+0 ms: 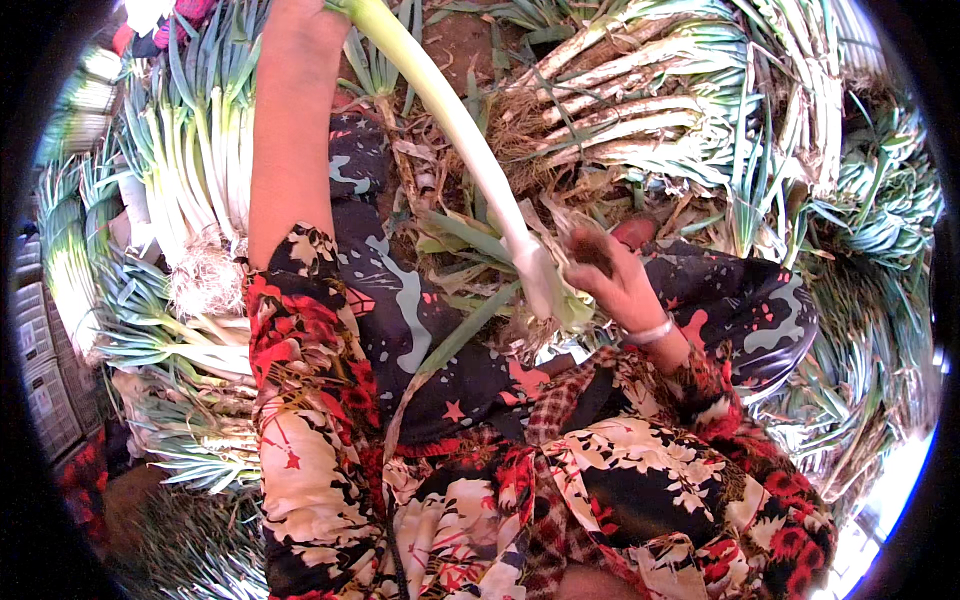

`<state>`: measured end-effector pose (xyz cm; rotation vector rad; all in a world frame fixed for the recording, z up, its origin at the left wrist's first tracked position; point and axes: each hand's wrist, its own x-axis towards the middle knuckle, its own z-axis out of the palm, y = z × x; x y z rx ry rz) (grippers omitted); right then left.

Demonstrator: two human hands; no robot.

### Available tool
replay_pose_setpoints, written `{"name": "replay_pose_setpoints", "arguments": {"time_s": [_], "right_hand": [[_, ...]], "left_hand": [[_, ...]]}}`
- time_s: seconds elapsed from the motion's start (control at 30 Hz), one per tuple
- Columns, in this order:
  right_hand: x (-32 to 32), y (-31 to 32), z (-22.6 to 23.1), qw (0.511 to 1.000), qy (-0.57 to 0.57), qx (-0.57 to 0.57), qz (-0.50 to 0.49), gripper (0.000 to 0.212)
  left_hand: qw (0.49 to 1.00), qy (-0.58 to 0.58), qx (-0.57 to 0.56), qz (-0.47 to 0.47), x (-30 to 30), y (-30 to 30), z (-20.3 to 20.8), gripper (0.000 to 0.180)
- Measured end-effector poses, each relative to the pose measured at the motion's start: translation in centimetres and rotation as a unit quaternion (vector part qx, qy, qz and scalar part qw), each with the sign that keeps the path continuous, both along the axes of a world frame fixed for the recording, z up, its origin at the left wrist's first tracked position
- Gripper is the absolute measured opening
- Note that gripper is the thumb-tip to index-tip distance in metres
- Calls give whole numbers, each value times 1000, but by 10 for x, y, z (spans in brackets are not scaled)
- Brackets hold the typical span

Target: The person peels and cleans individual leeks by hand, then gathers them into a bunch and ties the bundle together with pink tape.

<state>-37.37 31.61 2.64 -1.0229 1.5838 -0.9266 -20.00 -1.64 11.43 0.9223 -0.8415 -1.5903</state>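
Note:
A long leek (462,135) slants from the top edge down to my lap, its green upper part at the top and its pale root end near the middle. My left hand (312,10), partly cut off by the top edge, is closed around the green part. Loose outer layers (572,306) hang at the leek's root end. Just right of that end is my right hand (622,288), its fingers curved, with a gap between thumb and fingers. A bracelet circles its wrist. Peeled leaves (470,240) lie below the leek.
Untrimmed leeks with brown roots (640,90) are heaped at the upper right. Cleaned white-stemmed leeks (195,150) stand at the left, above more leeks (190,345). Green leaf litter (860,340) covers the right side. My patterned trousers (730,310) spread beneath my hands.

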Motion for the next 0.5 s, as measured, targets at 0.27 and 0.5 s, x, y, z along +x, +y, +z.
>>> {"name": "replay_pose_setpoints", "arguments": {"time_s": [0.27, 0.5], "right_hand": [[27, -43, 1, 992, -124, 13, -20, 40], [38, -112, 28, 967, -237, -91, -10, 37]], "left_hand": [[997, 52, -21, -57, -20, -23, -25, 23], [992, 28, 68, -101, -51, 11, -73, 22]]}}
